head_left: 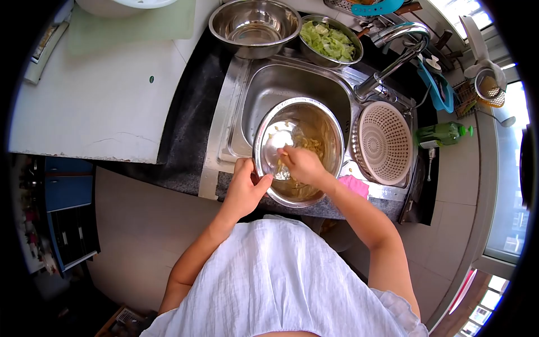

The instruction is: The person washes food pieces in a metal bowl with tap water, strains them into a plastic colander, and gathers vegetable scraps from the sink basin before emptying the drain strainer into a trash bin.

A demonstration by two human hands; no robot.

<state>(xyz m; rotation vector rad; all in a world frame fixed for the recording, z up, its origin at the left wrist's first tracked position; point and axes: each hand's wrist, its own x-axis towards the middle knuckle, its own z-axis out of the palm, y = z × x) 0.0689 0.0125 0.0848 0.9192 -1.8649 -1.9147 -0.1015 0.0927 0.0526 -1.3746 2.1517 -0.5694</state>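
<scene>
A shiny metal bowl (331,126) is tilted over the front edge of the steel sink (292,73). Small yellowish pieces (307,147) lie inside it, some stuck to the wall. My left hand (245,185) grips the bowl's left rim, thumb over the edge. Inside the bowl is my right hand (301,164), its fingers pressed together near the pieces; what they hold, if anything, is hidden. A pink cloth (355,186) lies at the counter edge beside my right forearm.
Behind the sink stand an empty metal bowl (255,28) and a pan of chopped green leaves (328,42). The faucet (387,73) arches at the back right, near a beige colander (384,143). A green bottle (441,135) lies farther right.
</scene>
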